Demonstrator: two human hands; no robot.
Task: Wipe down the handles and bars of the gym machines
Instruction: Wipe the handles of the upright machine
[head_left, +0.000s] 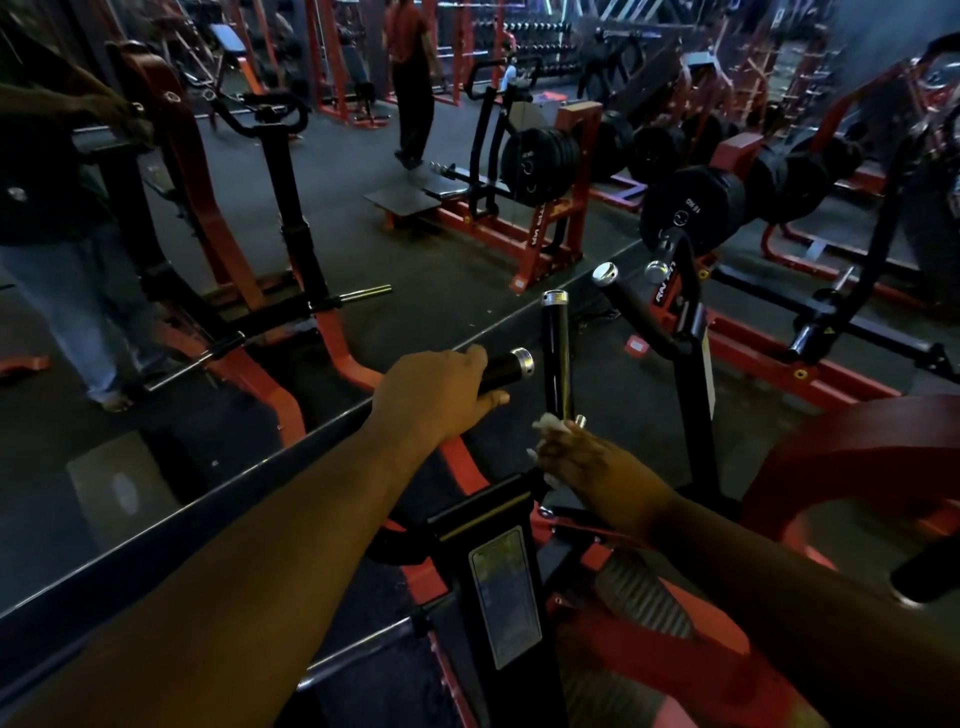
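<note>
- The left hand (441, 400) is curled round the horizontal handle (506, 366), its chrome-capped end showing just past the knuckles; likely bracing the lever so it holds steady.
- The right hand (587, 462) pinches a wad of white cloth (553, 423) against the foot of the upright handle (556, 353), just right of the left hand, apparently to wipe along the grip.
- Counted: two handles at the hands, two more chrome-capped grips (631, 301) beyond the right hand, one cloth.
- A mirror (156, 260) stands beyond the left hand.

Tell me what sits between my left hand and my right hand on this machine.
In the head view, the upright black handle stands between left hand and right hand, which presses a white wipe at its base.
</note>
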